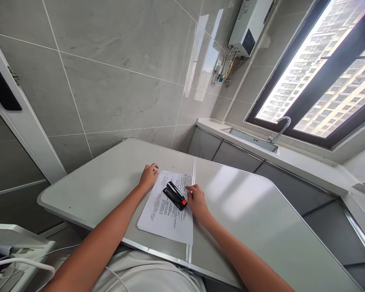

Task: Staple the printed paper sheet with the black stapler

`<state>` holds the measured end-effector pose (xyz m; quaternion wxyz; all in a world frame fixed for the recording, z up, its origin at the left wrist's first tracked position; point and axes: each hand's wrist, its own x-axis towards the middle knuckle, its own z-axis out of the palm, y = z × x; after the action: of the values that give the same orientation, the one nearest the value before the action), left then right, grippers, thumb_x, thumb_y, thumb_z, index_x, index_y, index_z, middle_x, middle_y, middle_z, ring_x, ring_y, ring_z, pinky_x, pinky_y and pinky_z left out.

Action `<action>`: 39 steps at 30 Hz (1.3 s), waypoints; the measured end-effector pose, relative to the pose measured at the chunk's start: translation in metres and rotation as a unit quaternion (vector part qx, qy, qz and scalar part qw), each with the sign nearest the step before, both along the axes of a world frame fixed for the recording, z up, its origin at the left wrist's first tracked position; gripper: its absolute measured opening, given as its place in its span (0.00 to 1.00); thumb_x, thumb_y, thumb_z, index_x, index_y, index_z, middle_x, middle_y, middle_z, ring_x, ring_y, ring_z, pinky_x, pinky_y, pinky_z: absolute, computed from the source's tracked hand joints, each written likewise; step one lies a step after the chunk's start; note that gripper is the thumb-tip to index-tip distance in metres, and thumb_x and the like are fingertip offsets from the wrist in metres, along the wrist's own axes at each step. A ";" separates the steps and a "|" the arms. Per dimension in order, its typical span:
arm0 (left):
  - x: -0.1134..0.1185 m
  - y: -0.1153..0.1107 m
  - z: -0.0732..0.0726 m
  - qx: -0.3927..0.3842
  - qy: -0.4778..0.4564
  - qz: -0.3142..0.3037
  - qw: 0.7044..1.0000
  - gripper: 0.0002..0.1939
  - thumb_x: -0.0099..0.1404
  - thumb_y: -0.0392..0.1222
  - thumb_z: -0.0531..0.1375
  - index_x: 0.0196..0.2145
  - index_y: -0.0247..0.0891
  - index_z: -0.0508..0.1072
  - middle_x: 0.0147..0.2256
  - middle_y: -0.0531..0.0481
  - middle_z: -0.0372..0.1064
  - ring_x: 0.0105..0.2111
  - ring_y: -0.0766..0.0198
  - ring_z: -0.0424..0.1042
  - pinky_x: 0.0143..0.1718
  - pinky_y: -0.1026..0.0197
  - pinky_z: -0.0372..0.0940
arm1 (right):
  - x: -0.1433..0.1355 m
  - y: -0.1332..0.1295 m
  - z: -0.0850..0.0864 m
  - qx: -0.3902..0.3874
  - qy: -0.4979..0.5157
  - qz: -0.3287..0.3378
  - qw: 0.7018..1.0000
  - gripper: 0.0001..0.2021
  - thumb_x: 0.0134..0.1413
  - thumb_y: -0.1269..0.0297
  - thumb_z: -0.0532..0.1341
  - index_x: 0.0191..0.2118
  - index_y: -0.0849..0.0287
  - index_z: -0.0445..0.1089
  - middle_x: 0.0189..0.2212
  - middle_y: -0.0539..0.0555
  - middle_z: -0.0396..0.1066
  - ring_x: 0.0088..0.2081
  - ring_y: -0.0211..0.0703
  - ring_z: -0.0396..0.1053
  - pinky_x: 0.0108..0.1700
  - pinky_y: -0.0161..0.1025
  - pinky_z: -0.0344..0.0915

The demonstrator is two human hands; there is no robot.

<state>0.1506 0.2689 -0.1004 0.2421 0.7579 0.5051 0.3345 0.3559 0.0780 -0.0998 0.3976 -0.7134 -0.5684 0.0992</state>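
Observation:
A black stapler (174,195) with an orange-red part at its near end lies slanted on printed paper (167,228). My left hand (148,177) rests at the paper's upper left edge, fingers bent and apart, with nothing in them. On the other side, my right hand (197,199) lies by the paper's right edge. Its index finger stretches towards the print and the other fingers curl loosely. Neither hand is on the stapler. Whether the paper is one sheet or a stack, I cannot tell.
The pale table (109,182) has a metal seam (194,166) running beside the paper. Behind it, a counter holds a sink (252,140) with a tap (281,127) under the window. At lower left stands a white shelf (27,235) with cables.

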 end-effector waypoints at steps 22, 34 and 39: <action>0.016 -0.053 0.031 0.037 0.100 -0.436 0.893 0.11 0.70 0.49 0.60 0.46 0.44 0.78 0.47 0.45 0.74 0.50 0.54 0.70 0.58 0.51 0.60 | 0.057 -0.029 0.024 0.039 -0.030 -0.054 0.997 0.12 0.63 0.63 0.55 0.42 0.55 0.76 0.36 0.55 0.70 0.32 0.44 0.68 0.39 0.42 0.65; 0.018 -0.054 0.029 0.058 0.117 -0.413 0.901 0.12 0.69 0.50 0.62 0.48 0.44 0.74 0.46 0.47 0.73 0.47 0.54 0.70 0.54 0.51 0.62 | 0.029 -0.031 0.024 0.007 -0.026 0.121 0.992 0.15 0.56 0.70 0.63 0.49 0.52 0.76 0.41 0.55 0.77 0.46 0.51 0.70 0.50 0.45 0.63; 0.019 -0.056 0.031 0.072 0.129 -0.421 0.895 0.11 0.69 0.51 0.61 0.45 0.45 0.75 0.47 0.47 0.72 0.49 0.53 0.70 0.55 0.51 0.62 | 0.030 -0.026 0.015 0.007 0.008 0.073 0.997 0.17 0.57 0.67 0.64 0.53 0.52 0.75 0.42 0.55 0.76 0.44 0.51 0.72 0.49 0.45 0.66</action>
<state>0.1691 0.2131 -0.0692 0.2380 0.9515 0.1400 0.1359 0.3864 0.0516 -0.0845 0.3987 -0.6665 -0.6164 0.1299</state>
